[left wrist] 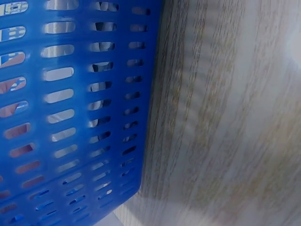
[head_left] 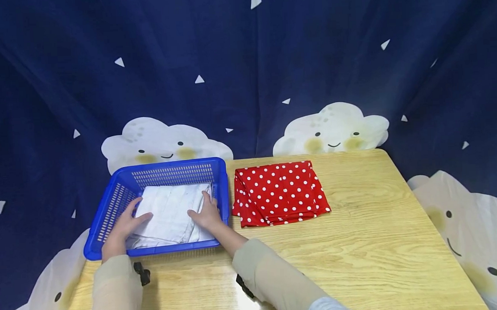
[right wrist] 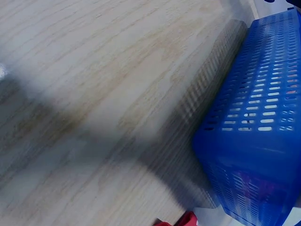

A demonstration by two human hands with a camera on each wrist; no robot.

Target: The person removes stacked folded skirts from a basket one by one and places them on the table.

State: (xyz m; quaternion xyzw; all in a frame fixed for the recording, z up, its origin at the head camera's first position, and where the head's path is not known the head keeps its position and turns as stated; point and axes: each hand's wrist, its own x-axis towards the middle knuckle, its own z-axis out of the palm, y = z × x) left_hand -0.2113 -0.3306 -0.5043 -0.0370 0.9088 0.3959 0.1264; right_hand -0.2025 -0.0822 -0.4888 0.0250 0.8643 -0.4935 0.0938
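while the left hand (head_left: pixel 126 226) is at the left side of the white cloth (head_left: pixel 172 211), the right hand (head_left: pixel 207 217) is over by its right side. the white cloth's folded up and sitting in the basket (head_left: pixel 173 248). on both hands the thumb and forefinger are spread well apart and pretty straight, touching the cloth but not curled round it; the other fingers are mostly hidden, so can't tell on those. just right of the basket there's a folded red cloth (head_left: pixel 281 193) with white dots, lying on the table (head_left: pixel 360 233). navy curtain (head_left: pixel 227 40) behind, with smiley clouds on it.
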